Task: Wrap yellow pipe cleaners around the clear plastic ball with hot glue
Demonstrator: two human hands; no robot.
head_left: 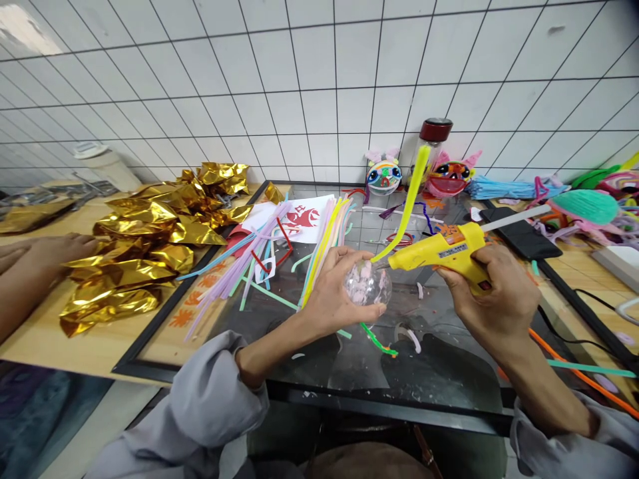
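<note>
The ball (368, 286) looks glossy clear plastic, the glue gun (439, 253) smooth plastic, the foil (150, 229) shiny, crinkled.

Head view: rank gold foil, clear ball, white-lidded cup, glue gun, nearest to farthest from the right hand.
1. Glue gun: in the right hand.
2. Clear ball: in the left hand.
3. Gold foil: far left.
4. White-lidded cup: back left.

White tiled wall (359, 53) (dark grout lines (335, 88), bright glare (24, 30) upper left) behind a pale wooden table (30, 340).
</note>
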